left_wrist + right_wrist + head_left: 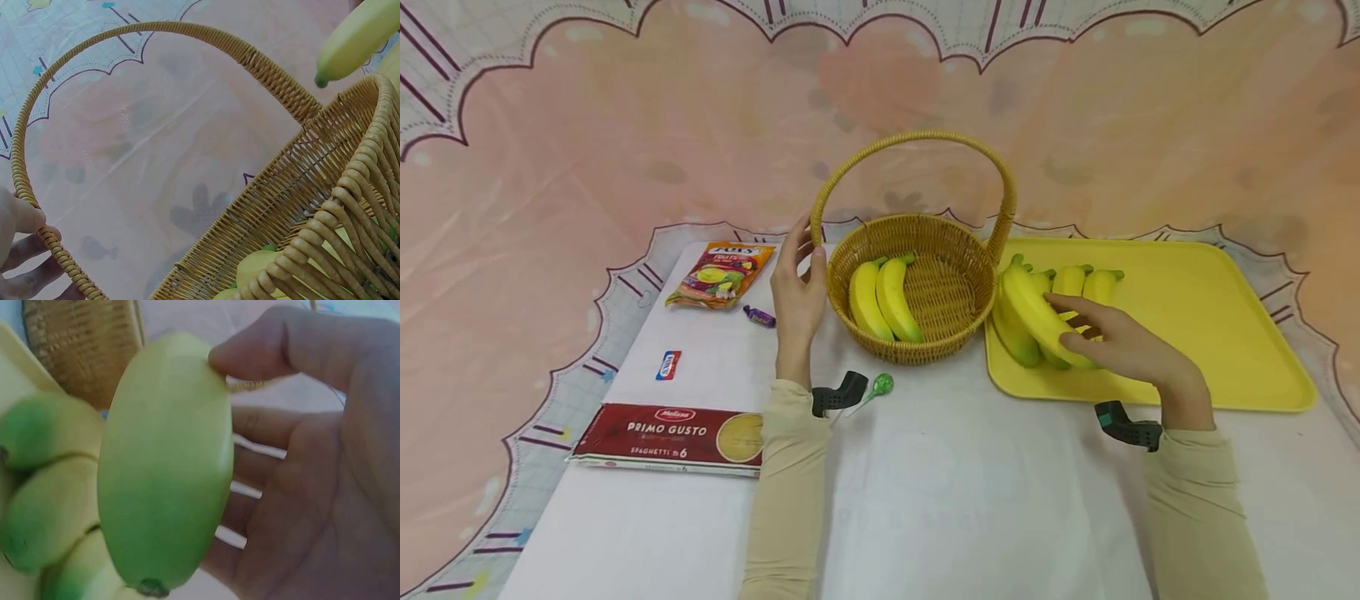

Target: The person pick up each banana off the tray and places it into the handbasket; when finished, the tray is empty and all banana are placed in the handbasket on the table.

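A round wicker basket (917,353) with a tall hooped handle (917,136) stands at the middle back. Two yellow bananas (895,298) lie side by side against its inner left. My left hand (797,296) holds the lower left part of the handle, thumb and fingers around it in the left wrist view. My right hand (1123,340) grips a banana (1036,312) above the left end of a yellow tray (1210,333). Its green tip (153,575) faces the right wrist camera, with the thumb on one side and fingers behind. Several more bananas (1015,342) lie below on the tray.
Left of the basket lie an orange candy bag (721,277), a purple wrapped candy (760,317) and a small red-and-blue packet (667,365). A red spaghetti pack (670,437) reaches behind the left sleeve. A green lollipop (882,384) lies in front of the basket.
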The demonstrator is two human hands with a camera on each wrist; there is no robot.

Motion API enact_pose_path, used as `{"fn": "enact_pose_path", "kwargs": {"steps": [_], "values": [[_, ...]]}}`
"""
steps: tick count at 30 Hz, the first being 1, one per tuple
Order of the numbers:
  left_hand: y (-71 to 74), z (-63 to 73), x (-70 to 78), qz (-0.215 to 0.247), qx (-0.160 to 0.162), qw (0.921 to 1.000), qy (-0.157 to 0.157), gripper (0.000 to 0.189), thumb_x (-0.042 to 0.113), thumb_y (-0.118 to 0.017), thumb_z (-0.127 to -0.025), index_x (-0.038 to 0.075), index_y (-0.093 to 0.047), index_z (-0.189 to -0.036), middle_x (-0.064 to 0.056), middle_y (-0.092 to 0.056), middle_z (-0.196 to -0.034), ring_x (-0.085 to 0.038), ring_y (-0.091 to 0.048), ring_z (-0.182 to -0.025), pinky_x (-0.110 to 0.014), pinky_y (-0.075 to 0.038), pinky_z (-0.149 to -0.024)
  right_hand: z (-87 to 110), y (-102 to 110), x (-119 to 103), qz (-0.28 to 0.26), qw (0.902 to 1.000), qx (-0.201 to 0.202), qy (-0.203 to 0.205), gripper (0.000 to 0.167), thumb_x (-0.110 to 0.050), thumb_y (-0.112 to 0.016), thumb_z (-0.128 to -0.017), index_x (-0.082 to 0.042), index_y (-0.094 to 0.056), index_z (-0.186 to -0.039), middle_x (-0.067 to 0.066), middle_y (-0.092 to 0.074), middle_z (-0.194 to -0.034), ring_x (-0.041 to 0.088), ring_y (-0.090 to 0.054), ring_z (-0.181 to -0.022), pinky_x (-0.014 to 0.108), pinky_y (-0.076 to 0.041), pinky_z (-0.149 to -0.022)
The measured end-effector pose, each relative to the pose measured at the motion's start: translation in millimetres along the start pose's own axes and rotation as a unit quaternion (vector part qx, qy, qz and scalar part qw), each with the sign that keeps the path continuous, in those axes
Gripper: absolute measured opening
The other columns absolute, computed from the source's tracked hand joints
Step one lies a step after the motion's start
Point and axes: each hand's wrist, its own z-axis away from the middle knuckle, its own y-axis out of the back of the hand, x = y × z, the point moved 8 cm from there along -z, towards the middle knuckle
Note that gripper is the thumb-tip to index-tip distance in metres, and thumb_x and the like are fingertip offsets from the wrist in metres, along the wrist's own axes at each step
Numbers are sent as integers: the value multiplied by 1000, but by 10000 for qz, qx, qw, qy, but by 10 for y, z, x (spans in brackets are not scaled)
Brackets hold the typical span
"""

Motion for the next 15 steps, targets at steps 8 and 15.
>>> {"fn": "enact_pose_path", "kwargs": {"steps": [8,15], "values": [[-20,-4,13,-32,-27,10000,14,44,15,-48,-98,33,-46,-138,-6,-55,-132,-20,-54,-121,-41,-49,-99,-184,-187,-255,-108,9979,57,635,54,-23,-51,-97,-16,-34,-147,12,-45,-141,31,-50,-117,49,-43,-94],[-13,4,3,-118,49,9999,-17,45,14,-48,-98,31,-45,-139,-6,-55,-132,-20,-54,-121,-43,-49,-99,-393,-337,-419,90,9972,230,701,54,-23,-51,-95,-15,-36,-146,10,-51,-131,24,-49,-108,40,-42,-89]]}}
